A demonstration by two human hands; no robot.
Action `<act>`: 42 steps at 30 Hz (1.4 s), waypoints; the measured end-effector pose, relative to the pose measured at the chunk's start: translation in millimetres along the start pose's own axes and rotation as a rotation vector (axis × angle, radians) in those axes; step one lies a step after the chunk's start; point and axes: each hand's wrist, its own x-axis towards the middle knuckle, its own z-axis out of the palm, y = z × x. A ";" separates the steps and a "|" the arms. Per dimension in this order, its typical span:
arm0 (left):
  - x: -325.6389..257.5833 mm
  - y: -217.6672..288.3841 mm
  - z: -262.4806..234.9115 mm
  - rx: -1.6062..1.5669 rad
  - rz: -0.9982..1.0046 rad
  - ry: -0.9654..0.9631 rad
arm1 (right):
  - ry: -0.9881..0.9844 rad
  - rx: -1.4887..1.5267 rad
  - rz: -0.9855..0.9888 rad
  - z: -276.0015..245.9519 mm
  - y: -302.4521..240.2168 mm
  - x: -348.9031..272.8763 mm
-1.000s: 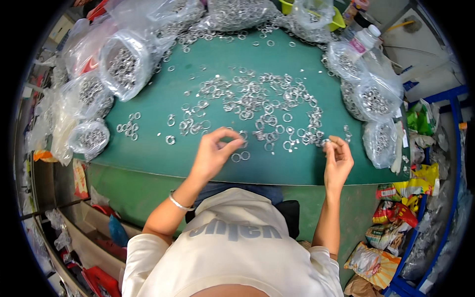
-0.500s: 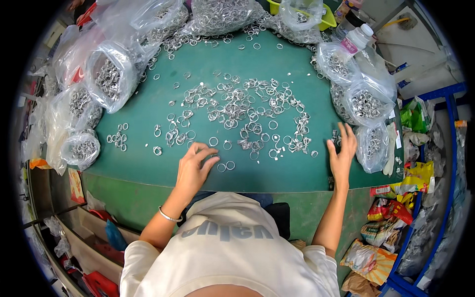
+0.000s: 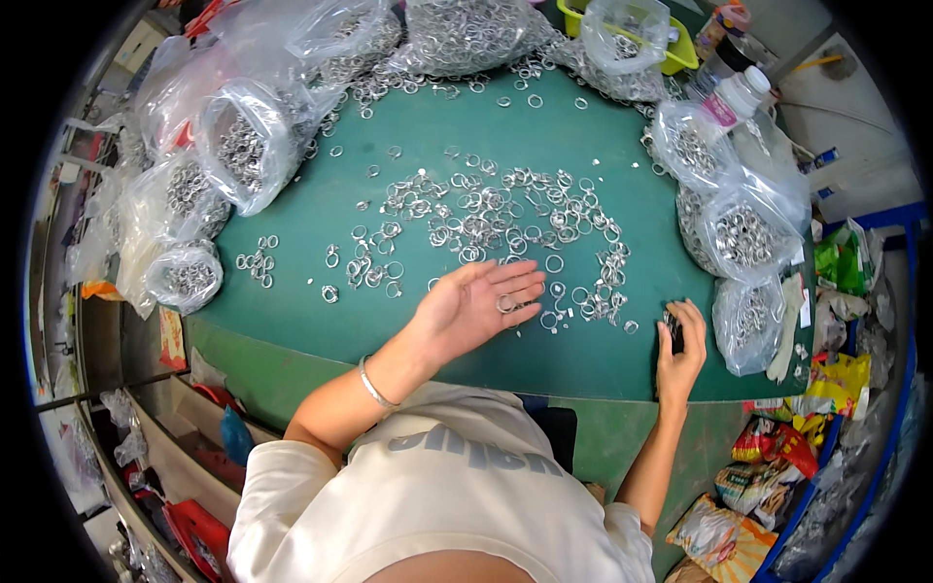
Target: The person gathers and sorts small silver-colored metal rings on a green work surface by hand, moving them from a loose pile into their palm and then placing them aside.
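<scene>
My left hand [image 3: 466,311] is turned palm up over the near middle of the green table [image 3: 321,301], its fingers stretched out together. A silver-coloured ring [image 3: 505,303] rests on those fingers. Just beyond them spreads a loose pile of similar rings [image 3: 476,214], with several small pale bits among them. At the right near edge, my right hand [image 3: 685,345] has its fingers curled toward the thumb. Something small and dark shows between them, too unclear to name. Beside that hand stands a clear plastic bag of rings [image 3: 748,321].
More open bags of rings line the left side, such as one bag [image 3: 238,146], and a large bag [image 3: 476,34] lies at the far edge. A small ring group [image 3: 258,262] sits at left. A white bottle [image 3: 739,95] and a yellow-green basket [image 3: 680,49] stand far right.
My left hand has moved right and turned palm up, now with a ring on its fingers. My right hand has come nearer the table's front edge and its fingers have curled in.
</scene>
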 end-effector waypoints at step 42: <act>-178.3 99.3 -141.6 0.884 0.914 0.878 | -0.548 0.387 -0.789 281.8 -313.4 43.9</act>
